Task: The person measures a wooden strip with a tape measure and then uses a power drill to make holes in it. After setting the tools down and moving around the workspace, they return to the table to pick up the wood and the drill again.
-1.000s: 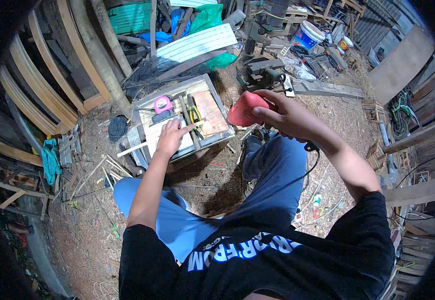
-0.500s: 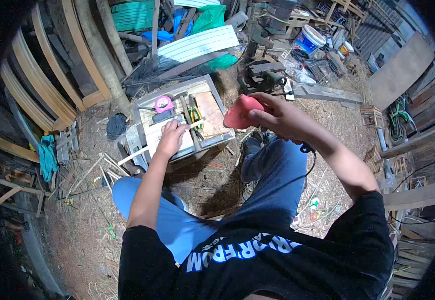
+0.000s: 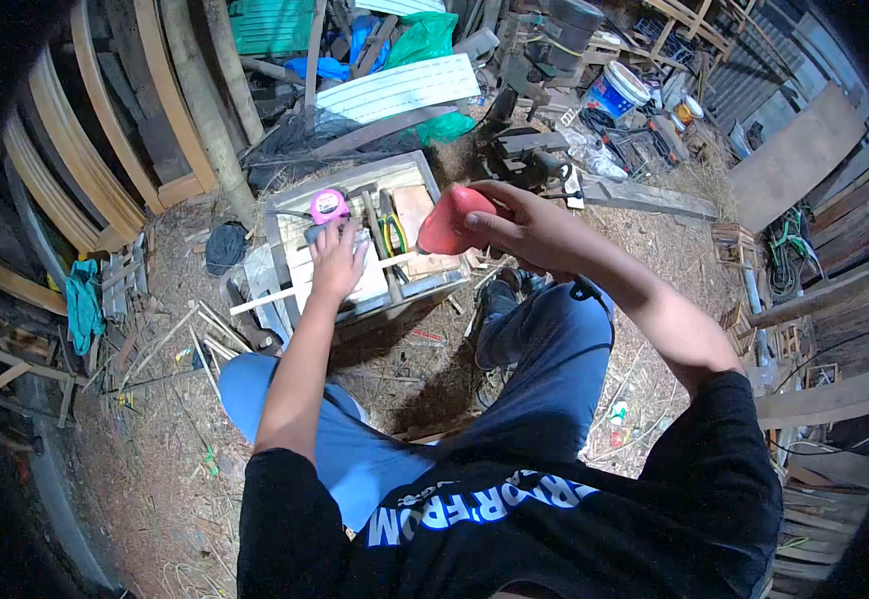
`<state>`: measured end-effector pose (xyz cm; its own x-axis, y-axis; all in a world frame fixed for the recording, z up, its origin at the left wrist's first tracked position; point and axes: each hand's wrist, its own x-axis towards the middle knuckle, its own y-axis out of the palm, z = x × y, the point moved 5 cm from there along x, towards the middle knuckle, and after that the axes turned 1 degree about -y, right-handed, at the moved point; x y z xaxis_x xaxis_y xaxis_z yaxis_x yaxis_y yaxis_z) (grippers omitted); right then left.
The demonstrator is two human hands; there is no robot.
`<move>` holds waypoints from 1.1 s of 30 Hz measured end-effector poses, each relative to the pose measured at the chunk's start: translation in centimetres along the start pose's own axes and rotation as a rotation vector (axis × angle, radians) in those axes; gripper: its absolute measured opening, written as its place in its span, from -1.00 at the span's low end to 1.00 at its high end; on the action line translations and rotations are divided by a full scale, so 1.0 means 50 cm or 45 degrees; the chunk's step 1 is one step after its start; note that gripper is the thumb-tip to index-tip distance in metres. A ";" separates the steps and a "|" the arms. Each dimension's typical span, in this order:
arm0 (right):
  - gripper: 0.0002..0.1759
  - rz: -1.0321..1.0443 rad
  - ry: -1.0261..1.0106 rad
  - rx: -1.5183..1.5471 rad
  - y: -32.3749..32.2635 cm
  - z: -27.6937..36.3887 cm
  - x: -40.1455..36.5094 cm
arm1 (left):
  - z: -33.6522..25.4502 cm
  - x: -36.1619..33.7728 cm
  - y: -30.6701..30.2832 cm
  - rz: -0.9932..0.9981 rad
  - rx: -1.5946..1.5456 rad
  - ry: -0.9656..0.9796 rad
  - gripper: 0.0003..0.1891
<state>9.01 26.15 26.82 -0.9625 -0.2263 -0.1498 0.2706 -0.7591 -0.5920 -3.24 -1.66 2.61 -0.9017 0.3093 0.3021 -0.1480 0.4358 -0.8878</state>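
My right hand grips a red squeeze bottle, tilted so that its narrow end points down and left. That end is right at the tip of a thin, pale wooden stick. Fingers spread, my left hand lies flat over the stick and a pale board on the wooden box. A pink tape measure sits just beyond its fingertips, with a dark block partly under them. Yellow-and-black pliers lie between the two hands.
Thin wood strips lean at the box's left side. A dark vise-like metal tool stands beyond my right hand. Curved wooden frames line the left wall. Farther back right is a blue-and-white bucket.
My right hand has brought the red bottle left and down to the stick's end. My left hand's fingers have spread and moved slightly forward, off the stick's right part.
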 end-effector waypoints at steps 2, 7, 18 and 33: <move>-0.25 0.037 0.060 0.078 0.011 -0.007 0.018 | 0.010 0.002 0.028 -0.076 0.172 -0.056 -0.33; -0.25 0.030 0.018 0.039 0.028 -0.009 0.054 | 0.002 -0.004 0.028 -0.049 0.150 -0.056 -0.29; -0.27 0.052 -0.019 0.096 0.066 -0.026 0.095 | 0.008 0.007 0.033 0.042 0.175 -0.133 -0.25; -0.30 0.123 0.083 0.019 0.058 -0.008 0.097 | 0.008 0.013 0.043 0.148 0.306 -0.136 -0.25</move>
<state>5.15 23.08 24.04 -0.9310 -0.2594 -0.2569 0.3621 -0.7448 -0.5604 -4.29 -0.87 0.73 -0.9539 0.2495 0.1666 -0.1216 0.1860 -0.9750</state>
